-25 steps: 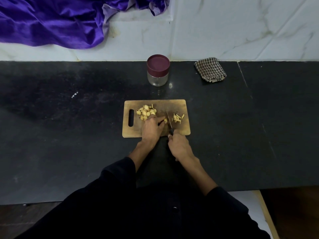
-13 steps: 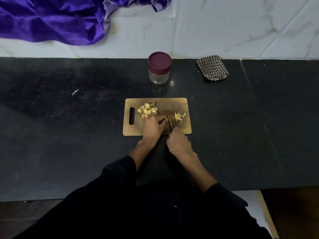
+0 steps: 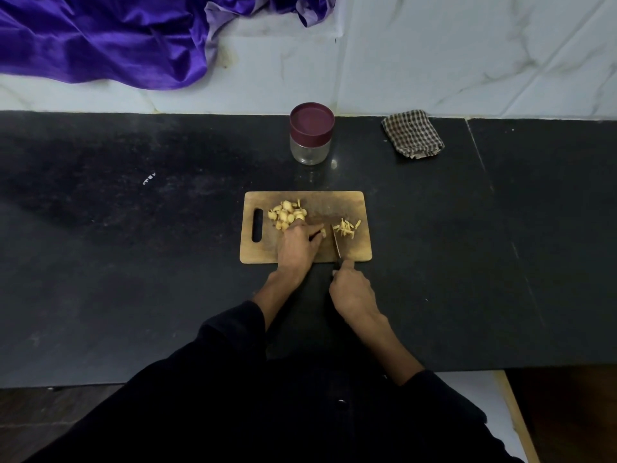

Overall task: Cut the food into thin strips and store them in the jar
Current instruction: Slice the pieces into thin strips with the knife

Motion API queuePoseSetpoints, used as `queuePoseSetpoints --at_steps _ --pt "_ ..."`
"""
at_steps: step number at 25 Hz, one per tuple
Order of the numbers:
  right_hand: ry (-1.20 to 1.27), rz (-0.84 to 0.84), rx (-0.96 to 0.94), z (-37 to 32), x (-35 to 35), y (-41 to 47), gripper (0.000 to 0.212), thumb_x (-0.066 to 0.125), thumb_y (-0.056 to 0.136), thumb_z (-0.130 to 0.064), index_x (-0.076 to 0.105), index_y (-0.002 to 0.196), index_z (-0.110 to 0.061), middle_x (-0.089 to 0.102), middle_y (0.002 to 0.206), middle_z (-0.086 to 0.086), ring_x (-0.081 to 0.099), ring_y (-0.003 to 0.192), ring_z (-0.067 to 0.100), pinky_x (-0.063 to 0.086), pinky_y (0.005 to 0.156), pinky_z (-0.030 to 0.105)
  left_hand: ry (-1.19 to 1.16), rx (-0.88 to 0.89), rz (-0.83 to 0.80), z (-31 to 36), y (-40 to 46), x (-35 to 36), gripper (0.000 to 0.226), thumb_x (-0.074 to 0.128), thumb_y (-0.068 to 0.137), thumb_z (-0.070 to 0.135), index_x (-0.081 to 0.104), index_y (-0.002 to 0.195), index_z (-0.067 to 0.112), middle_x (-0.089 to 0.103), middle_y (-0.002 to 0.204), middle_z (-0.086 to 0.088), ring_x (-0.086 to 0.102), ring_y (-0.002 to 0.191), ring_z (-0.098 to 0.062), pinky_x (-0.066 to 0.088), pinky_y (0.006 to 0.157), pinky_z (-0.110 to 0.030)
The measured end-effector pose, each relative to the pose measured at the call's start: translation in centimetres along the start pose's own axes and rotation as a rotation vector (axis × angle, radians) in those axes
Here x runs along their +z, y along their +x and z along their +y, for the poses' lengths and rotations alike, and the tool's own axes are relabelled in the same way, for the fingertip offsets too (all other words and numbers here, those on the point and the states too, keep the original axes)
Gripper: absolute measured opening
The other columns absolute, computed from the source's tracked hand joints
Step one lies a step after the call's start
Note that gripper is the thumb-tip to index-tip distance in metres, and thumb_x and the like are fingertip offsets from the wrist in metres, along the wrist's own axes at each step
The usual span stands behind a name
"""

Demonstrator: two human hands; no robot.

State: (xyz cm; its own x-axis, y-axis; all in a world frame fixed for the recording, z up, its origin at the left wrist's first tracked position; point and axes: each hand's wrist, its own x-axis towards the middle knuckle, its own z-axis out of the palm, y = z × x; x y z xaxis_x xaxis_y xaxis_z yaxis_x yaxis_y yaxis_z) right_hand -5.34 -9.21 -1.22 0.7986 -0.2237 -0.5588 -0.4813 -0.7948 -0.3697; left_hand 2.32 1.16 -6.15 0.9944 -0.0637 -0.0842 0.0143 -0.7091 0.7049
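A wooden cutting board (image 3: 354,202) lies on the black counter. A heap of pale yellow round slices (image 3: 285,213) sits on its left half, and a small pile of thin cut strips (image 3: 348,227) on its right. My left hand (image 3: 297,247) pins a small piece (image 3: 323,232) with its fingertips near the board's middle. My right hand (image 3: 350,290) grips the knife (image 3: 336,243) handle, its blade resting on the board between the held piece and the strips. A glass jar (image 3: 311,137) with a maroon lid on stands behind the board.
A folded checkered cloth (image 3: 413,133) lies at the back right against the white marble wall. Purple satin fabric (image 3: 100,38) hangs over the wall at the back left. The counter's front edge runs just below my arms.
My right hand has drawn back slightly off the board's front edge with the knife, the blade now a little right of the held piece. My left hand stays on the food.
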Motion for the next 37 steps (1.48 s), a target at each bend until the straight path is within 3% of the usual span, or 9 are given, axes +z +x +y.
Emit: queuePoseSetpoints --at_steps 6,13,20,27,37 --pt "0.060 0.008 -0.034 -0.4 -0.5 0.4 0.032 0.040 0.105 -0.029 0.044 0.130 -0.009 0.058 0.118 0.015 0.061 0.103 0.033 0.056 0.082 0.050 0.001 0.006 -0.005 0.0 0.0 0.0 0.030 0.062 0.090 0.023 0.065 0.119 0.018 0.060 0.110 -0.008 0.060 0.096 -0.020 0.052 0.084 -0.039" --pt "0.073 -0.028 -0.058 -0.6 -0.4 0.6 0.029 0.040 0.105 -0.031 0.047 0.123 -0.010 0.059 0.113 0.013 0.063 0.097 0.030 0.057 0.079 0.050 -0.015 0.012 0.005 -0.2 0.1 0.2 0.028 0.063 0.089 0.019 0.067 0.116 0.014 0.064 0.112 -0.008 0.061 0.097 -0.018 0.052 0.086 -0.038" --pt "0.011 -0.023 -0.070 -0.8 -0.8 0.9 0.025 0.040 0.104 -0.024 0.046 0.124 -0.008 0.061 0.119 0.015 0.059 0.108 0.032 0.043 0.078 0.040 -0.042 0.000 0.003 -0.3 0.3 0.2 0.026 0.064 0.088 0.017 0.068 0.114 0.013 0.063 0.110 -0.007 0.061 0.095 -0.018 0.051 0.086 -0.037" --pt "-0.017 -0.043 -0.038 -2.2 -1.4 1.7 0.029 0.044 0.100 -0.017 0.044 0.127 -0.007 0.058 0.126 0.015 0.057 0.114 0.032 0.038 0.079 0.038 -0.022 0.037 0.002 -0.1 0.1 0.0 0.023 0.063 0.089 0.016 0.070 0.111 0.014 0.063 0.106 -0.007 0.060 0.091 -0.017 0.052 0.084 -0.034" --pt "-0.022 0.015 -0.034 0.3 -0.3 0.7 0.028 0.038 0.105 -0.025 0.044 0.127 -0.009 0.061 0.120 0.017 0.059 0.109 0.034 0.045 0.081 0.043 -0.035 -0.011 0.019 -0.1 0.1 0.2 0.027 0.064 0.088 0.018 0.068 0.115 0.015 0.062 0.109 -0.005 0.060 0.093 -0.016 0.051 0.085 -0.034"
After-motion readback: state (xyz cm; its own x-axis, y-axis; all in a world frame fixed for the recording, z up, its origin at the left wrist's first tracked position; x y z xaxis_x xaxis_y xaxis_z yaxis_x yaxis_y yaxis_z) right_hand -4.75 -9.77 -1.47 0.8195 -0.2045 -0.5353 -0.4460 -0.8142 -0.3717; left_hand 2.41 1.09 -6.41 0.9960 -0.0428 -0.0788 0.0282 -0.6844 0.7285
